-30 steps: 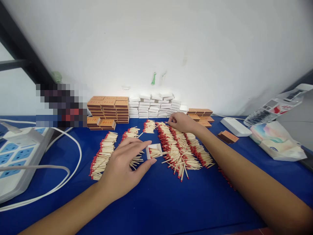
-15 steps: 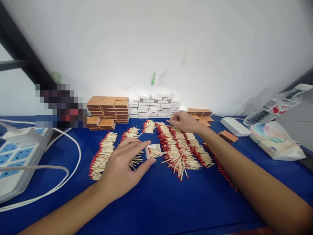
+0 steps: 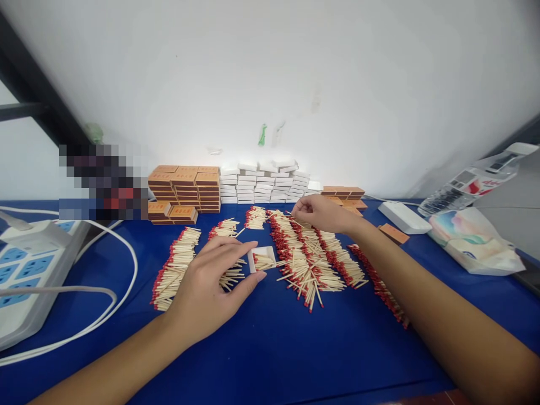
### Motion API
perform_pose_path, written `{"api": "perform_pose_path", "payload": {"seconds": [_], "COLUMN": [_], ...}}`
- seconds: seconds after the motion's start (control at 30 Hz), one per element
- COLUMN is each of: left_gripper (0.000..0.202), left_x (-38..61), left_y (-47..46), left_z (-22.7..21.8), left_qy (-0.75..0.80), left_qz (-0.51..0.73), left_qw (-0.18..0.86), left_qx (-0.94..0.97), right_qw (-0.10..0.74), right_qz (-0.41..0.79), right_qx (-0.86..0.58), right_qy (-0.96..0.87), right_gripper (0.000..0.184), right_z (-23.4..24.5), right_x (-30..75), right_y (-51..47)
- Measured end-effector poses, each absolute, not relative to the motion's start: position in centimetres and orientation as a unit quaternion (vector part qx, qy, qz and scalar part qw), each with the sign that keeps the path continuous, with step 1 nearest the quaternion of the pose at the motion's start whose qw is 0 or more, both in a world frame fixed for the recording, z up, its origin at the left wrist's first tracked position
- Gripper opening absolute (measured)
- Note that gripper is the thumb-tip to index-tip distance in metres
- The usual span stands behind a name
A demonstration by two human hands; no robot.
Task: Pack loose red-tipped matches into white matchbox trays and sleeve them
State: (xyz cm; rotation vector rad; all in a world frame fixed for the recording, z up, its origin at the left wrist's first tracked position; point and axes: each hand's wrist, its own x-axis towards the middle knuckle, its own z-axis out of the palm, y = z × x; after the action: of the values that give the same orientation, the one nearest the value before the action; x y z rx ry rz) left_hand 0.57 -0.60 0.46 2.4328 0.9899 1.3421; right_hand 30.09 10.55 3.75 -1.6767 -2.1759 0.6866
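My left hand rests on the blue table, thumb and forefinger holding the sides of a small white matchbox tray with a few matches in it. My right hand is stretched to the far end of a long heap of red-tipped matches, its fingers pinched on matches there. More matches lie in rows to the left and under my left hand.
Stacks of orange matchbox sleeves and white trays line the wall. A white power strip with cables lies left. A white device, a loose orange sleeve and a plastic packet lie right.
My right hand has lifted slightly at the far end of the heap with matches pinched in its fingers. My left hand and the tray have barely shifted.
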Motion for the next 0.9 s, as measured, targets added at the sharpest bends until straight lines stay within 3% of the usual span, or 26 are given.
{"api": "perform_pose_path", "payload": {"seconds": [0.9], "left_gripper": [0.038], "left_x": [0.6], "left_y": [-0.5], "left_z": [0.4], "left_qy": [0.343], "left_qz": [0.446], "left_qw": [0.096], "left_qx": [0.821], "right_qw": [0.078], "right_qz": [0.168], "right_qx": [-0.621], "right_qy": [-0.762], "right_gripper": [0.006], "right_z": [4.4], "right_x": [30.8], "right_y": [9.6]}}
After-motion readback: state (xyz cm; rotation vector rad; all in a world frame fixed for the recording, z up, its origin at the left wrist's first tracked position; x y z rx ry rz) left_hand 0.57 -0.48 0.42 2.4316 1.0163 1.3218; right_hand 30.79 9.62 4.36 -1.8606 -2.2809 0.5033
